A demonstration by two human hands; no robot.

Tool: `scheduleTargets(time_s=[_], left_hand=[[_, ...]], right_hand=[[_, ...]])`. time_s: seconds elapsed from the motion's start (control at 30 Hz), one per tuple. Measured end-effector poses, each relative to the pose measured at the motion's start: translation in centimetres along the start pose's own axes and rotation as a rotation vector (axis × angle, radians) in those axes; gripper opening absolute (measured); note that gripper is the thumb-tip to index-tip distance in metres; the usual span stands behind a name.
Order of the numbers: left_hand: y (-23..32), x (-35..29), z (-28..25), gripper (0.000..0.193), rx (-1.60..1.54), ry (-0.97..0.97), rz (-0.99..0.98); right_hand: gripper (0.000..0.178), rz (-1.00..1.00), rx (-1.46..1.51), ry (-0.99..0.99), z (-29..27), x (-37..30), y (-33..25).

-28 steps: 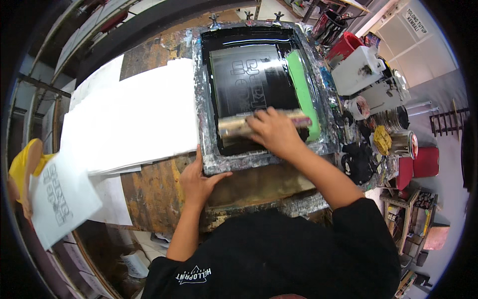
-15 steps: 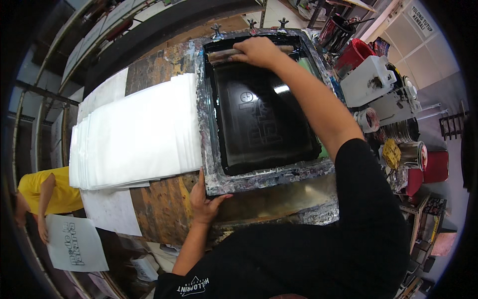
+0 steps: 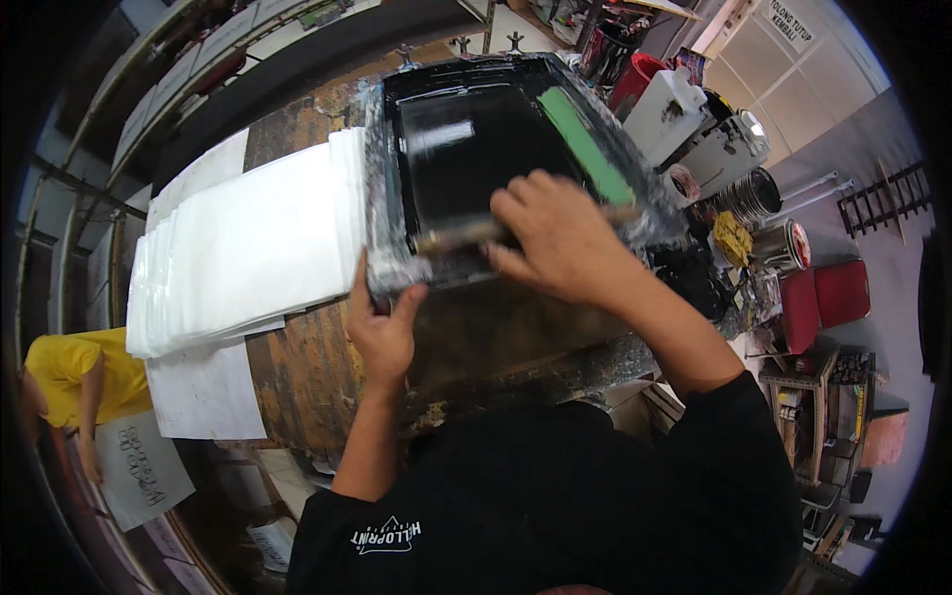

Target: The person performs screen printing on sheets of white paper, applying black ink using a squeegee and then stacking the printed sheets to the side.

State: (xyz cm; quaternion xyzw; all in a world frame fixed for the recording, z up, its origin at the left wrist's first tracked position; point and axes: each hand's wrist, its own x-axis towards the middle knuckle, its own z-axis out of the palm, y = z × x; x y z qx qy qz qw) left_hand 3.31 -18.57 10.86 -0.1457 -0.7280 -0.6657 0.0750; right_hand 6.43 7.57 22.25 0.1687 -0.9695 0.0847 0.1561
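A screen-printing frame (image 3: 375,164) with an ink-crusted rim stands before me, its near edge seemingly raised off the table. Glossy black ink (image 3: 471,188) coats the mesh, and a green strip (image 3: 585,144) shows along its right side. My right hand (image 3: 555,233), smeared by motion, is wrapped round a wooden-handled squeegee (image 3: 451,237) at the near end of the mesh. With index finger and thumb, my left hand (image 3: 382,332) grips the frame's near left corner; its other fingers are mostly hidden. To the left lies a stack of white sheets (image 3: 253,238).
A stained wooden table (image 3: 307,382) bears the frame and stack. Ink cans, white jugs (image 3: 664,114), a red bucket (image 3: 635,81) and a yellow sponge (image 3: 732,238) crowd the right. At left, a person in yellow (image 3: 84,372) holds a printed sheet (image 3: 144,476) beside a metal rack (image 3: 89,188).
My right hand has drawn the squeegee from the far end of the mesh to the near end. The frame's near edge and my left hand have shifted up and away from me.
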Motion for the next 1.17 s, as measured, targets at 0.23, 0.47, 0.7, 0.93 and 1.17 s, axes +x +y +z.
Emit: scheduleTargets(time_s=[0.23,0.47,0.7,0.93,1.17], left_hand=[[2.0,5.2,2.1,0.104,0.624,-0.109,0.279],[-3.4,1.3,3.4,0.125,1.184,-0.459,0.087],[2.2,9.3,4.4,0.055,0.765,0.005,0.333],[-1.6,8.3,-13.2,0.050,0.977,0.188,-0.096],[-6.2,8.0,-7.8,0.065,0.712,0.055,0.176]], right_hand=[[0.041,0.020,-0.282,0.403,-5.7,8.6,1.5],[0.041,0.045,-0.150,0.387,-8.9,13.4,4.1],[0.044,0.084,-0.144,0.378,-10.4,15.9,4.1],[0.044,0.145,-0.183,0.224,-10.4,13.0,2.5],[0.046,0.100,-0.157,0.297,-10.3,13.5,2.3]])
